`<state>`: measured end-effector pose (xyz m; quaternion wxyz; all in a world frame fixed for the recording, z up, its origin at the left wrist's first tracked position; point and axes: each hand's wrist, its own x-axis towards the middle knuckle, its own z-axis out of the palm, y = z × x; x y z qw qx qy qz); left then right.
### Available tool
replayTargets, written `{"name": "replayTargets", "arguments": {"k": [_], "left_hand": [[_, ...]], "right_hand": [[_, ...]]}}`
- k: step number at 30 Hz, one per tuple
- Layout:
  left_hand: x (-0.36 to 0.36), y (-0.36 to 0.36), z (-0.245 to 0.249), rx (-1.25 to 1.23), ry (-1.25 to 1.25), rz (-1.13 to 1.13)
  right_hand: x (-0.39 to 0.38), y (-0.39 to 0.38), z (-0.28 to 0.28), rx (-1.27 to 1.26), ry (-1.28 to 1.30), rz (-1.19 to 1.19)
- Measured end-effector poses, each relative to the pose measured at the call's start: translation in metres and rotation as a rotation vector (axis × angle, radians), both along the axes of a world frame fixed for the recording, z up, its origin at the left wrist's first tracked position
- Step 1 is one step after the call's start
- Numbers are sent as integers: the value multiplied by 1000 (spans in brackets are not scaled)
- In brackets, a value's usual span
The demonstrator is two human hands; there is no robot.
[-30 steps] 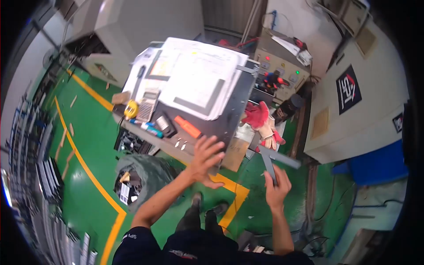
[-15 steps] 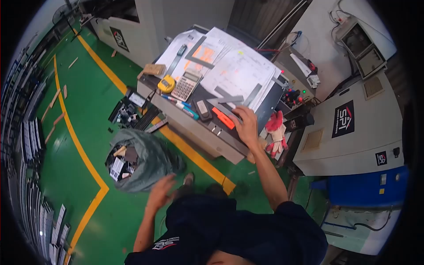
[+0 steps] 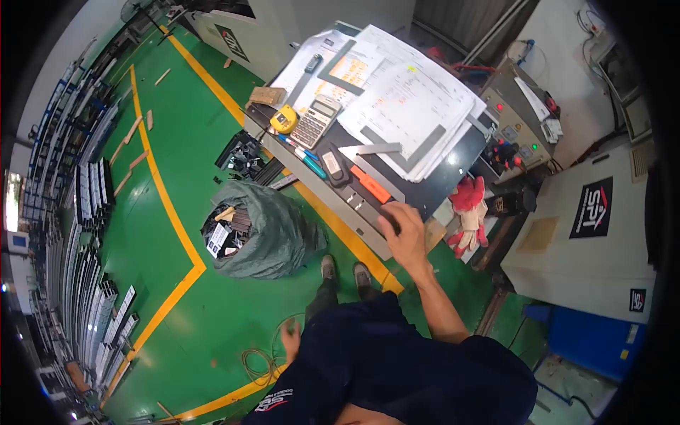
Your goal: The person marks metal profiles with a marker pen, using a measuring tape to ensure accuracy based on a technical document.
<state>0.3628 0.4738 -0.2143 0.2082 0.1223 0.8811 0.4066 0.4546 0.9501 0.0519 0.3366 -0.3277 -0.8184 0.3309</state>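
Observation:
My right hand (image 3: 405, 232) is at the near right edge of the desk (image 3: 446, 185), thumb and fingers apart, with nothing in them. Closest to its fingertips lies an orange utility knife (image 3: 370, 184). A dark block-like item (image 3: 331, 163) and a teal marker (image 3: 314, 167) lie left of the knife. Beyond them are a calculator (image 3: 316, 122), a yellow tape measure (image 3: 284, 120) and papers (image 3: 397, 92) with a metal square (image 3: 338, 71) on top. My left hand (image 3: 290, 341) hangs low by my body, its fingers loosely apart and holding nothing visible.
A green scrap bag (image 3: 273, 230) stands on the floor left of the desk. Red-and-white gloves (image 3: 468, 212) lie at the desk's right, near a grey machine (image 3: 567, 244). Metal profiles (image 3: 92, 283) line the left side. A hose (image 3: 258, 365) coils near my left hand.
My right hand has drawn back from the papers and knife toward the desk's near edge. My left hand has dropped from beside the bag to my side. The view has shifted.

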Motion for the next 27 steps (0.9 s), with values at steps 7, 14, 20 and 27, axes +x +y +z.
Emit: {"name": "replayTargets", "arguments": {"k": [7,14,20,27], "left_hand": [[101,-31,11,-192,-621,243],[128,-60,4,-40,-682,567],[205,-114,-21,144,-729,941],[246,-173,-82,431,-770,1451]], "right_hand": [[-14,25,-6,-26,39,-110],[-70,-49,38,221,68,93],[-115,-218,-11,-170,-172,1007],[-163,-443,-17,-210,-251,1700]]}}
